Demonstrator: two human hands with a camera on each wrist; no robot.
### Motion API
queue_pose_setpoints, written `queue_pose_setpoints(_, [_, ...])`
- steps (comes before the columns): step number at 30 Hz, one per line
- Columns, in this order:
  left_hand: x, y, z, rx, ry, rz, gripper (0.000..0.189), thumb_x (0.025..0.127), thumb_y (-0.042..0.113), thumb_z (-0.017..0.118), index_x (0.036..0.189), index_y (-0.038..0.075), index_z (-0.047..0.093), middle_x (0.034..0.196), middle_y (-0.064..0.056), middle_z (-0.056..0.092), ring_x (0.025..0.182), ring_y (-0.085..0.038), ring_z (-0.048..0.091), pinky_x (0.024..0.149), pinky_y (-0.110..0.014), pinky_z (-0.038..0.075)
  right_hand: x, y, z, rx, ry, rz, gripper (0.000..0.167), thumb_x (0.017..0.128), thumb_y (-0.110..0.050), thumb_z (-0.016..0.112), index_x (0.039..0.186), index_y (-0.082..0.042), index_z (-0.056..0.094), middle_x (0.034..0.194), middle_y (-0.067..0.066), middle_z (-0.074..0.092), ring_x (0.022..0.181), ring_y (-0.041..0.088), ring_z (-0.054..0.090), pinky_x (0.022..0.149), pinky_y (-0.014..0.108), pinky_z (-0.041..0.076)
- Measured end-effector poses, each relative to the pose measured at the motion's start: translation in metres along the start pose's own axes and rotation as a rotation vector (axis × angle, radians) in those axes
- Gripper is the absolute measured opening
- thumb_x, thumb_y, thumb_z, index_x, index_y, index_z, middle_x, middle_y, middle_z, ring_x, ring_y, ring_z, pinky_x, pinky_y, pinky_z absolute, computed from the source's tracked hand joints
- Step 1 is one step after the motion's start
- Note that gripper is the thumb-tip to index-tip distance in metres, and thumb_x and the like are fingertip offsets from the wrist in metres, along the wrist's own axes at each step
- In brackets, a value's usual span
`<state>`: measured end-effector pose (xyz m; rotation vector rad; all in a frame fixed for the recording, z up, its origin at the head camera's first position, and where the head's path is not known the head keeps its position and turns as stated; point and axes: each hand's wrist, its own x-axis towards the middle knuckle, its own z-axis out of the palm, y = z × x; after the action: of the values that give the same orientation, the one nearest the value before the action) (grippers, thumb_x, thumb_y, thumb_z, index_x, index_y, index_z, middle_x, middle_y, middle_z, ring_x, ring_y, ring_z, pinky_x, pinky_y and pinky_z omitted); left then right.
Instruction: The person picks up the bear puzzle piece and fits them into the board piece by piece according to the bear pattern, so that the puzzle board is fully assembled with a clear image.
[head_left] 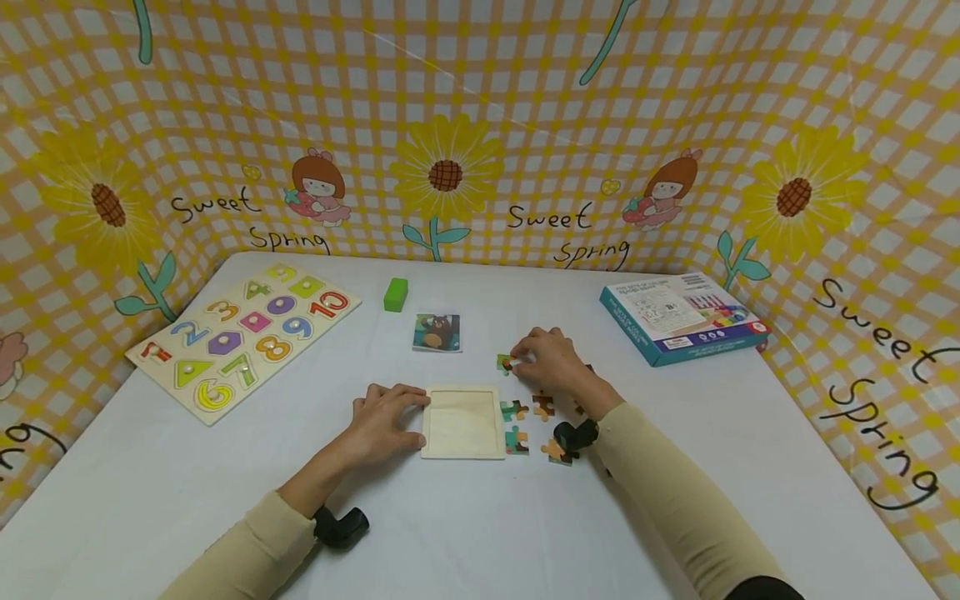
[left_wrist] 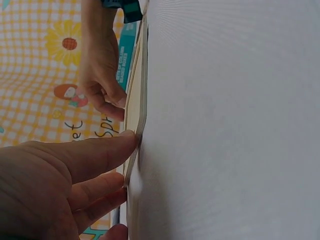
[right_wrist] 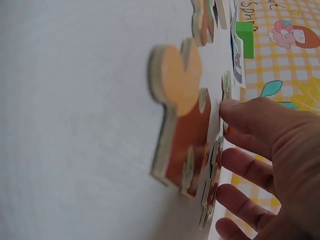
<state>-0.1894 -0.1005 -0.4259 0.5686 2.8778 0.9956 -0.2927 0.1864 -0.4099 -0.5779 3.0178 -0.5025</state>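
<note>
My right hand (head_left: 551,358) pinches a green-and-brown jigsaw piece (head_left: 503,363) between thumb and index finger. In the right wrist view the thumb lies against that piece (right_wrist: 226,82), close over the table, with the other fingers spread beside more pieces. My left hand (head_left: 385,421) touches the left edge of a shallow wooden puzzle tray (head_left: 502,425), thumb and index finger apart along it. The left wrist view has the thumb tip at the tray's rim (left_wrist: 142,100). Bare wood shows inside the tray. Loose pieces (head_left: 516,441) lie along its right side, some hidden under the right arm.
Behind the tray lies a bear picture card (head_left: 437,332), with a green block (head_left: 395,295) beyond it. A number-and-shape board (head_left: 247,337) lies at the left. At the back right is a blue-and-white box (head_left: 684,318). A checked cloth (head_left: 480,92) hangs around the table.
</note>
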Motion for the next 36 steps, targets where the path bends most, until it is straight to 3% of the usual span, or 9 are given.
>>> queue_pose_setpoints(12, [-0.001,-0.001,0.001,-0.008,0.012,0.005,0.051,0.074,0.014,0.08,0.122,0.007,0.064,0.131,-0.006,0.055,0.108,-0.031,0.039,0.085,-0.051,0.025,-0.003,0.001,-0.006,0.115,0.008,0.033,0.025,0.088,-0.021,0.069,0.11,-0.01,0.071,0.115,0.008,0.058,0.105,0.03,0.043,0.085,0.046,0.037])
queue_pose_setpoints(20, [-0.001,-0.002,0.001,-0.027,0.014,-0.001,0.051,0.074,0.012,0.08,0.121,0.006,0.064,0.131,-0.005,0.055,0.108,-0.03,0.039,0.085,-0.05,0.025,-0.014,-0.008,-0.013,0.187,0.038,-0.069,0.024,0.088,-0.02,0.069,0.109,-0.008,0.07,0.113,0.009,0.059,0.1,0.03,0.044,0.081,0.044,0.038])
queue_pose_setpoints(26, [-0.002,-0.002,0.001,-0.036,0.014,0.0,0.051,0.074,0.012,0.08,0.121,0.007,0.064,0.131,-0.005,0.055,0.108,-0.03,0.039,0.085,-0.051,0.025,-0.025,-0.024,-0.014,0.23,0.027,-0.081,0.024,0.088,-0.02,0.07,0.109,-0.009,0.07,0.112,0.007,0.059,0.103,0.032,0.045,0.081,0.043,0.039])
queue_pose_setpoints(36, [-0.002,-0.002,0.0,-0.048,0.017,0.004,0.051,0.073,0.012,0.08,0.122,0.006,0.064,0.131,-0.005,0.055,0.108,-0.029,0.039,0.085,-0.05,0.025,-0.038,-0.051,-0.005,0.188,0.044,-0.172,0.022,0.087,-0.018,0.071,0.107,-0.009,0.071,0.106,0.005,0.061,0.101,0.029,0.046,0.083,0.045,0.04])
